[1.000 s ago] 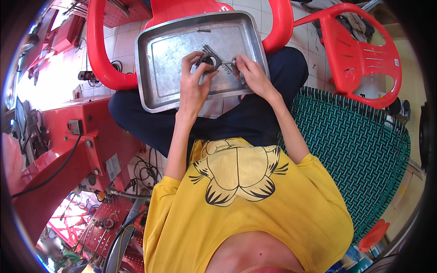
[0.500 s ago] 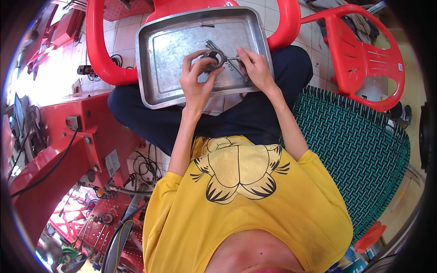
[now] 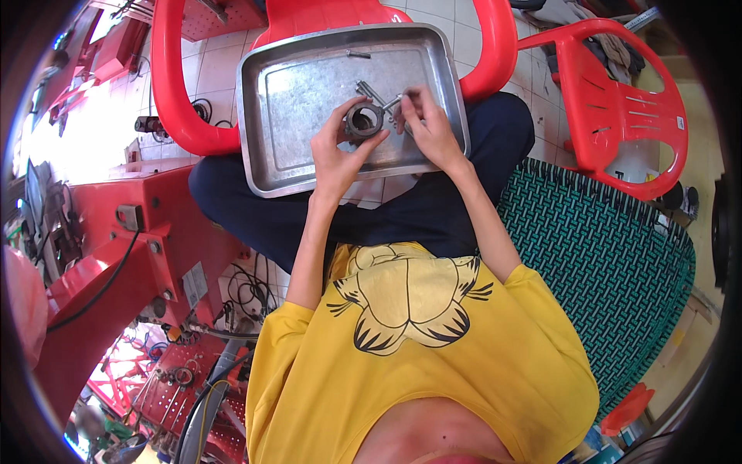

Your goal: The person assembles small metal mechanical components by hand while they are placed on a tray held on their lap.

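A dark metal ring-shaped part (image 3: 363, 121) is held above the tray, its round opening facing up. My left hand (image 3: 340, 151) grips it from the near left, thumb and fingers around its sides. A thin metal bolt (image 3: 393, 102) sticks out from the ring's right side. Beside the bolt's outer end is my right hand (image 3: 434, 138), fingers bent and apart, with the end of the bolt showing between us. Metal rods (image 3: 369, 91) lie partly behind the ring in the metal tray (image 3: 246, 131). Farther back in the tray lies a short pin (image 3: 358, 55).
The tray rests on my lap against a red plastic chair (image 3: 171, 85). Another red chair (image 3: 576, 100) stands at the right, near a green woven seat (image 3: 595, 255). Red machinery (image 3: 116, 209) with cables fills the left side.
The ring has turned so that its opening shows more fully. My right fingers have come off the bolt's outer end and loosened. The view has shifted slightly.
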Demonstrator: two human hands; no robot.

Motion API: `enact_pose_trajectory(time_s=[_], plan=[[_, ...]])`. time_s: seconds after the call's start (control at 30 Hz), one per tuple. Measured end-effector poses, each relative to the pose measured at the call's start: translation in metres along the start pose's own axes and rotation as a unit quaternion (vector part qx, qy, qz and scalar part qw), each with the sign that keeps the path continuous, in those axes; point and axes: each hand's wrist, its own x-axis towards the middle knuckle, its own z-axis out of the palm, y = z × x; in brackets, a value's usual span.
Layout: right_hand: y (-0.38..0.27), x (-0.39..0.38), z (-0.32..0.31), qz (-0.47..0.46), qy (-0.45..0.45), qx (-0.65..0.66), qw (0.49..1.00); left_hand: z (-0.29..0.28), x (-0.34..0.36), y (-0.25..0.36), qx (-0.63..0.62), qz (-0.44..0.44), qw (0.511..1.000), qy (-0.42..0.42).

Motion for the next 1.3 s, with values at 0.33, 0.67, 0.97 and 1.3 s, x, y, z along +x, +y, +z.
enact_pose_trajectory(time_s=[0.33,0.67,0.97,1.3], plan=[[-0.010,0.007,-0.017,-0.040,-0.018,-0.053,0.998,-0.005,0.003,-0.003,-0.027,0.004,0.999,-0.028],[-0.017,-0.005,-0.025,-0.001,-0.025,-0.096,0.995,-0.006,0.003,-0.001,-0.037,-0.017,0.997,-0.072],[-0.012,-0.016,-0.021,-0.012,-0.017,-0.043,0.999,-0.009,0.002,0.001,-0.036,-0.053,0.993,-0.097],[-0.010,-0.018,-0.019,-0.045,-0.009,-0.050,0.998,-0.008,0.001,0.001,-0.053,-0.044,0.993,-0.098]])
